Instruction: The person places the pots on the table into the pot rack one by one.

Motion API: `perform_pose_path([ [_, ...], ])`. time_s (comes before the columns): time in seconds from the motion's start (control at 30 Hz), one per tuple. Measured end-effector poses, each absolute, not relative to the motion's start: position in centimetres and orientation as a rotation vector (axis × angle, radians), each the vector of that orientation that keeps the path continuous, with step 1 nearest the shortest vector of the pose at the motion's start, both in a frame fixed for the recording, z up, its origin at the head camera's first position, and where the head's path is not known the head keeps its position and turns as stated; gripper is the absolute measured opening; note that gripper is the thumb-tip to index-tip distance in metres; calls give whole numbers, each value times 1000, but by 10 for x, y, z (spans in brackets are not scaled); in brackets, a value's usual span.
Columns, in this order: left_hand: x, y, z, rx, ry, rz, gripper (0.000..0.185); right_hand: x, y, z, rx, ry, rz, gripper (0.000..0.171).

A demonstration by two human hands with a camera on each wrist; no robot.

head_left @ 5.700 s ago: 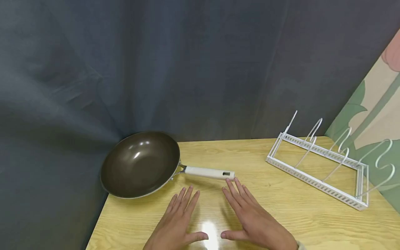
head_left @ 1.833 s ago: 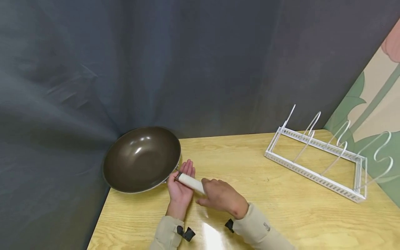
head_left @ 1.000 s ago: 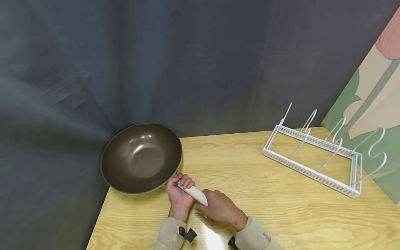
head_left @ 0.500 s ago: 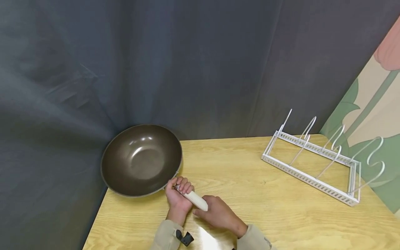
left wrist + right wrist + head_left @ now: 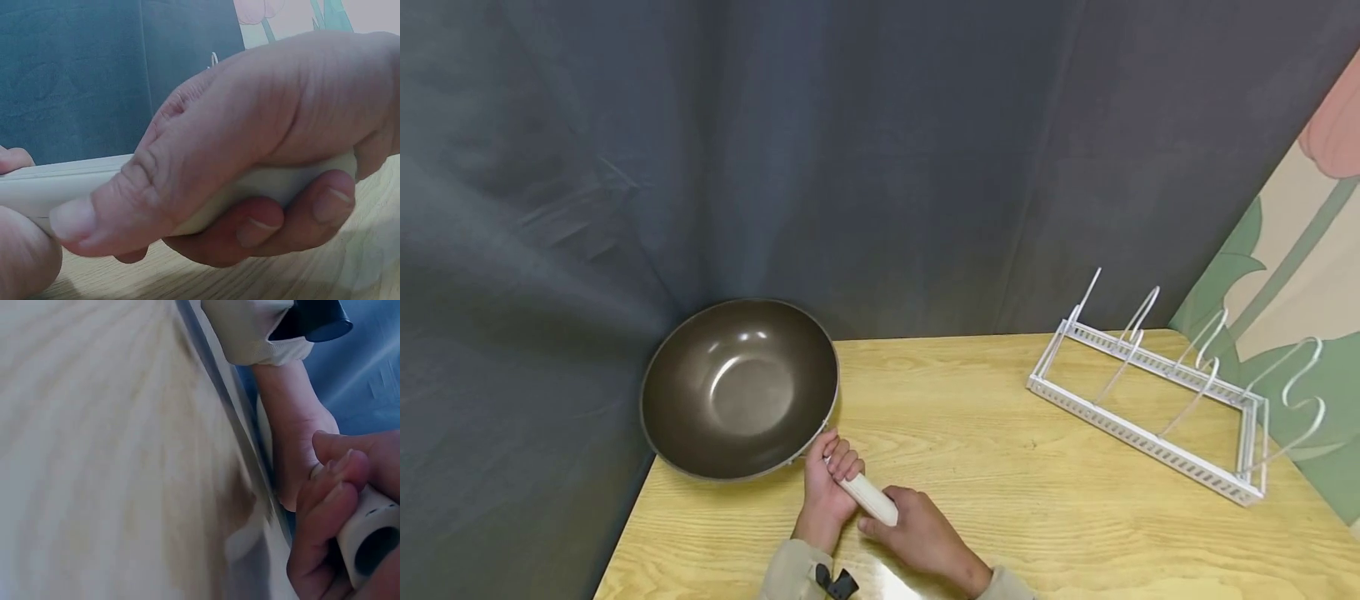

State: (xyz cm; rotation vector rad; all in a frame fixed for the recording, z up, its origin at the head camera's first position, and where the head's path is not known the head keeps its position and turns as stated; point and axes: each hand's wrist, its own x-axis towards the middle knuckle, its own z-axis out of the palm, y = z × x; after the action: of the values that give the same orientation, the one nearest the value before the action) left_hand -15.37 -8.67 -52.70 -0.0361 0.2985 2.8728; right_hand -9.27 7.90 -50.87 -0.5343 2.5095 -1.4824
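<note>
A dark brown wok pan (image 5: 741,387) sits at the table's back left corner, its bowl tipped toward me and partly past the left edge. Its white handle (image 5: 868,497) points toward me and to the right. My left hand (image 5: 829,482) grips the handle close to the bowl. My right hand (image 5: 917,532) wraps the handle's free end. In the left wrist view the right hand (image 5: 250,137) curls round the white handle (image 5: 62,181). The right wrist view shows the handle's hollow end (image 5: 370,536) inside my fingers (image 5: 320,531).
A white wire rack (image 5: 1150,400) with several upright loops stands at the back right of the wooden table (image 5: 1037,500). A dark curtain (image 5: 850,167) hangs behind, and a painted panel (image 5: 1300,250) stands at the right.
Both hands left the table and took hold of the handle. Over the last second the handle swung nearer to me and the bowl tipped more toward me.
</note>
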Motion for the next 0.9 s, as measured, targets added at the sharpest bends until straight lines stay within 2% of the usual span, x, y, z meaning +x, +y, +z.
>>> perform_pose_path([
  [0.17, -153, -87, -523, -22, 342, 2861, 44, -88, 76, -509, -501, 2488, -1522, 25],
  [0.43, -148, -85, -514, -29, 443, 2856, 43, -81, 75, -509, -490, 2500, -1554, 13],
  [0.9, -135, -71, -496, 70, 569, 2796, 41, -61, 85, -500, -380, 2447, -1627, 36],
])
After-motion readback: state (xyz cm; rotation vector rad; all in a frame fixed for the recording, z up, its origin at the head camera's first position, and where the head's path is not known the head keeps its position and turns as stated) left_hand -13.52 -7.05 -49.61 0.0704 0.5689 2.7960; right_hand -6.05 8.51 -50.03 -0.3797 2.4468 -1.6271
